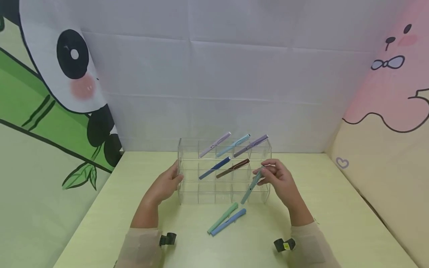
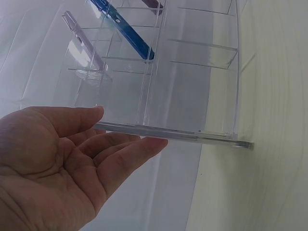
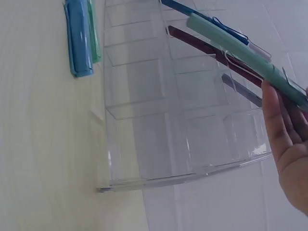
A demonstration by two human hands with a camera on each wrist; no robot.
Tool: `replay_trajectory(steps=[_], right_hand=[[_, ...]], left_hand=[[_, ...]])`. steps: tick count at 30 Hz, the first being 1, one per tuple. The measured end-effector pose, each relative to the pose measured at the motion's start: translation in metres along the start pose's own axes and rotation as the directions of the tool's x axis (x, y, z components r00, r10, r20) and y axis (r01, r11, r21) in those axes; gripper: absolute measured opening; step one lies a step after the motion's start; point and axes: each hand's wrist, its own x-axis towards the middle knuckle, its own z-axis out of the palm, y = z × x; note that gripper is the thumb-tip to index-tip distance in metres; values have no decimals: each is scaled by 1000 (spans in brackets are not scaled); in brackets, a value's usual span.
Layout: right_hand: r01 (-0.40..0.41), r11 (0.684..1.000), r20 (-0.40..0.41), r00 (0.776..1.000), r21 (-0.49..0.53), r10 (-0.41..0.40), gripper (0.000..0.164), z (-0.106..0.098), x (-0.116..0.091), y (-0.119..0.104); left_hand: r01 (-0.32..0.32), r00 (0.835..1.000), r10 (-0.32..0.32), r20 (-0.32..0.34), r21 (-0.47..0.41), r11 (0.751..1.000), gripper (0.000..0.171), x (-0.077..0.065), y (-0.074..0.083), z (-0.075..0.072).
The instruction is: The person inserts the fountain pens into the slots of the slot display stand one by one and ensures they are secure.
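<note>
A clear acrylic pen rack (image 1: 188, 160) with tiered compartments stands on the table. My left hand (image 1: 164, 185) grips its left side panel, thumb on one face and fingers on the other in the left wrist view. Between thumb and fingers, my right hand (image 1: 280, 181) pinches a pale teal pen (image 1: 250, 190) by its upper end, tilted in front of the rack's right side. Slanting in the top tier are a lavender pen (image 1: 215, 144), a light blue pen (image 1: 233, 145) and a purple pen (image 1: 250, 146). The middle tier holds a dark blue pen (image 1: 215, 168) and a brown pen (image 1: 232, 168).
In front of the rack, a green pen (image 1: 222, 218) and a blue pen (image 1: 228, 222) lie side by side on the pale wooden table (image 1: 100, 223). A white cloth (image 1: 234, 74) hangs behind, with cartoon-printed panels at both sides.
</note>
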Motion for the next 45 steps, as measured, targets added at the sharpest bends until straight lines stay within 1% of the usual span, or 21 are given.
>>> replay_trajectory(steps=[1,3,5,7,9,10,11,13,16,22,26,29,33,39,45], right_hand=[[27,1000,-62,998,13,-26,27,-3,1,-1],[79,996,-187,980,44,-70,28,-9,4,-3],[134,988,-302,947,72,-106,29,-12,8,-5],[186,977,-392,910,101,-133,30,-14,12,-7],[231,965,-447,881,122,-154,29,-15,14,-7],[250,959,-464,870,129,-164,30,-15,15,-8],[264,956,-477,862,131,-172,32,-15,16,-7],[275,952,-486,855,132,-180,31,-15,17,-5],[262,958,-484,857,113,-177,32,-15,19,-1],[187,980,-452,882,74,-134,28,-9,21,7],[140,987,-433,897,75,-94,33,-6,22,12],[98,993,-409,910,60,-65,36,-4,21,15],[50,998,-384,923,40,-31,39,-2,20,18],[-1,1000,-374,927,4,2,41,3,19,21],[-20,998,-346,938,-58,-1,39,4,18,21]], left_hand=[[4,1000,-4,2,0,1000,65,0,1,0],[10,1000,-10,4,-3,1000,65,0,2,2],[6,1000,-6,3,-1,1000,65,0,2,2],[2,1000,-2,-1,2,1000,65,1,3,3],[1,1000,-1,-1,2,1000,64,1,2,3],[1,1000,-1,0,1,1000,64,1,2,3],[3,1000,-3,0,2,1000,64,1,1,3],[6,1000,-6,-3,5,1000,64,1,1,3],[2,1000,-2,-6,8,1000,64,1,2,3],[-13,1000,13,-14,1,1000,64,1,4,2],[-12,1000,12,-14,1,1000,64,1,4,1],[-10,1000,10,-12,3,1000,64,1,3,1],[-10,1000,10,-11,0,1000,65,1,2,1],[-11,1000,11,-8,-8,1000,65,1,3,2],[-5,1000,5,-5,-3,1000,65,1,1,1]])
